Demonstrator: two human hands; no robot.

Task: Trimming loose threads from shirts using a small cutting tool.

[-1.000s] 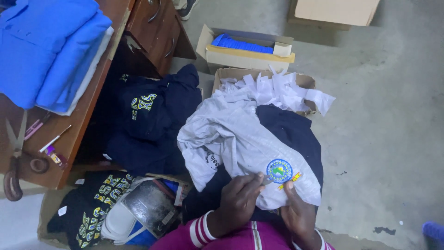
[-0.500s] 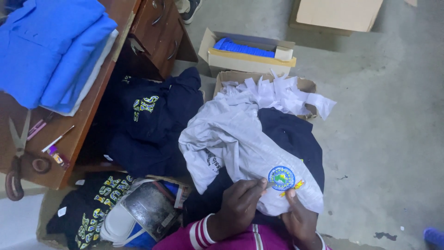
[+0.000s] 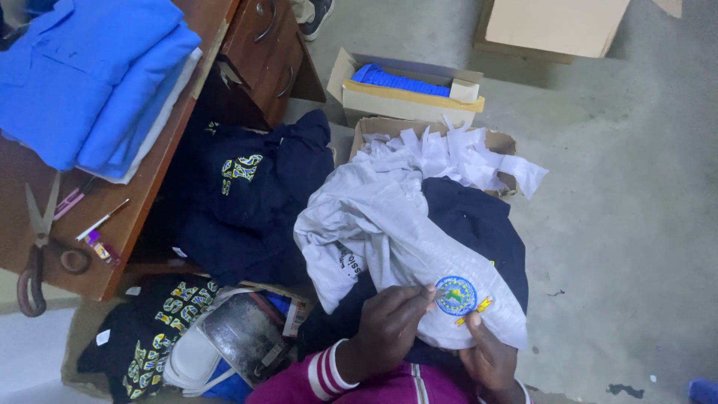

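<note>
Keep left hand (image 3: 389, 329) pinched at the round blue patch's (image 3: 455, 295) nine o'clock edge, right hand (image 3: 490, 357) gripping grey garment (image 3: 389, 232) taut beneath at six.

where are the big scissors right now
In the head view, the large dark-handled metal scissors lie at the far left on the brown wooden desk, below the folded blue garments and beside a thin white pen.

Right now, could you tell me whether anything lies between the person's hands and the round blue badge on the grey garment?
Nothing visible does. The left hand has its fingertips at the edge of the round blue badge, and the right hand holds the grey garment just below it. The cloth lies bare around the badge.
</note>
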